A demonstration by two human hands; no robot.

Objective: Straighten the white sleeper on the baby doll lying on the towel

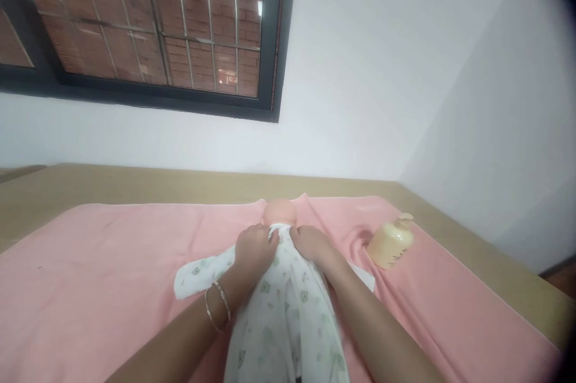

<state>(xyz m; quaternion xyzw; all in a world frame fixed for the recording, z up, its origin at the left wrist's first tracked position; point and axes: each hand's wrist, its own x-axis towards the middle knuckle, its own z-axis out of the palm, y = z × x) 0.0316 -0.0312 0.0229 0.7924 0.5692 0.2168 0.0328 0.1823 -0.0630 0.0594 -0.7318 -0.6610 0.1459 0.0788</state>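
Note:
A baby doll lies on a pink towel [90, 275], its bare head [279, 212] pointing away from me. It wears a white garment [288, 317] with a small green print. My left hand [252, 251], with two thin bangles at the wrist, grips the garment's collar on the left of the doll's neck. My right hand [312, 243] pinches the collar on the right side. Both hands are closed on the cloth. One white sleeve [198, 275] sticks out to the left.
A pale yellow pump bottle [390, 242] lies on its side on the towel, right of the doll. The towel covers a wooden tabletop [135, 185] against a white wall. A dark-framed barred window [148, 29] is above left.

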